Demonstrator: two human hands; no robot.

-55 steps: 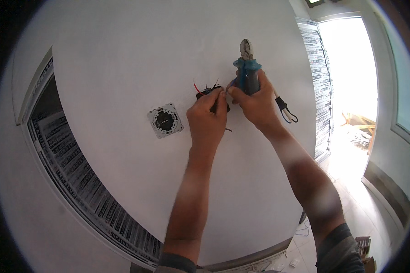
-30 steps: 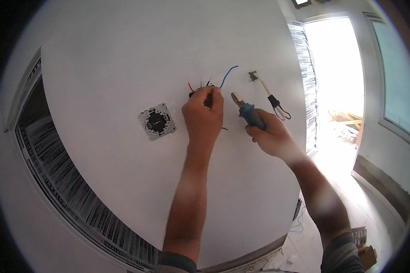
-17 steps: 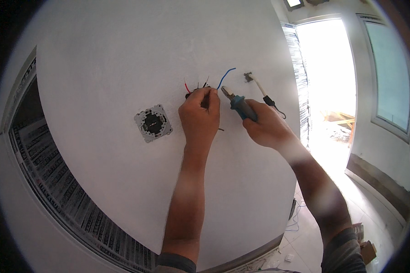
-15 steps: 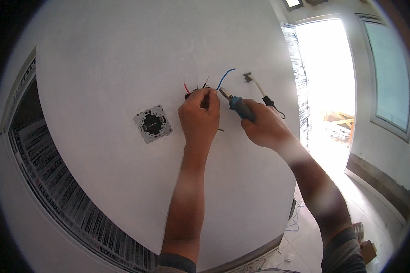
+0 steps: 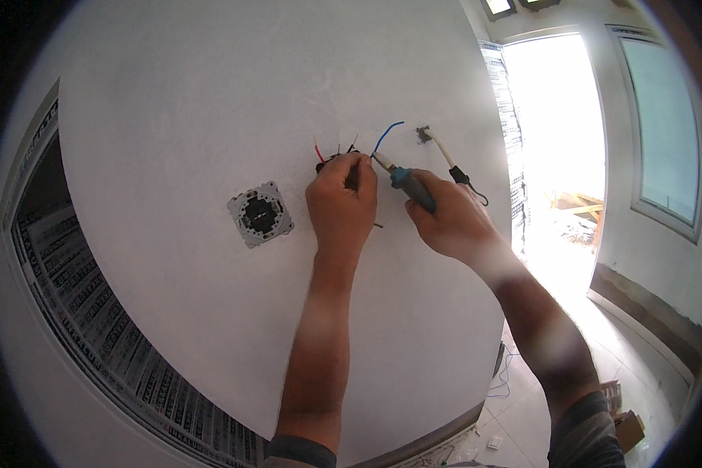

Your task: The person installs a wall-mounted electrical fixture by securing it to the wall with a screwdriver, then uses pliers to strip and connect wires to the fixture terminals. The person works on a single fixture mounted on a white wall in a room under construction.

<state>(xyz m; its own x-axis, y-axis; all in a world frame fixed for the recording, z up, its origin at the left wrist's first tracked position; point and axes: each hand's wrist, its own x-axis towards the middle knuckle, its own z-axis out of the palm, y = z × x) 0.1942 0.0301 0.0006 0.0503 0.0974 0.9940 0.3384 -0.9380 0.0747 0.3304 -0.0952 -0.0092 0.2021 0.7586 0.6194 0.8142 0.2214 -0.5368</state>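
Observation:
My left hand point(image 5: 342, 193) is closed in a pinch on the blue wire point(image 5: 386, 135), whose free end bends up and to the right above the fingertips. My right hand point(image 5: 454, 214) grips the dark, teal-trimmed handles of pliers point(image 5: 402, 179). The metal jaws reach the blue wire just right of my left fingertips; whether they bite it I cannot make out. A red wire point(image 5: 317, 151) and a black wire point(image 5: 353, 145) stick out of the wall behind my left hand, which hides most of the opening. Left of it, a grey socket frame with a black centre point(image 5: 260, 215) is mounted on the wall.
A white cable point(image 5: 441, 148) comes out of a rough hole at the right and ends in black tape. Farther right is a bright doorway point(image 5: 558, 156) beside a window point(image 5: 663, 129). A wrapped frame point(image 5: 117, 335) runs along the lower left. A cardboard box point(image 5: 629, 429) lies on the floor.
The pliers have shifted slightly left, bringing their jaws up to the blue wire. My left hand keeps its pinch in nearly the same place.

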